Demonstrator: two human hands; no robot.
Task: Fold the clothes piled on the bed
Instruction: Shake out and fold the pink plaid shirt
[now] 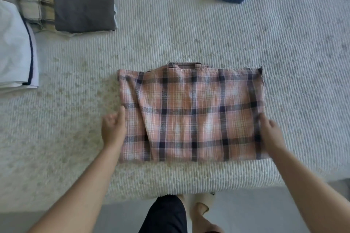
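Here, your left hand [113, 128] and right hand [271, 134] each grip a side edge of the folded pink plaid shirt [191, 113], which lies flat on the bed [284, 62] near its front edge.

left hand [113, 128]: fingers curled | right hand [270, 134]: fingers curled | arms outstretched

Shirt [191, 113] on bed [246, 43], stacks [83, 0] far-left.

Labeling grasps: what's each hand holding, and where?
Both grip the plaid shirt: left hand at its left edge, right hand at its right edge.
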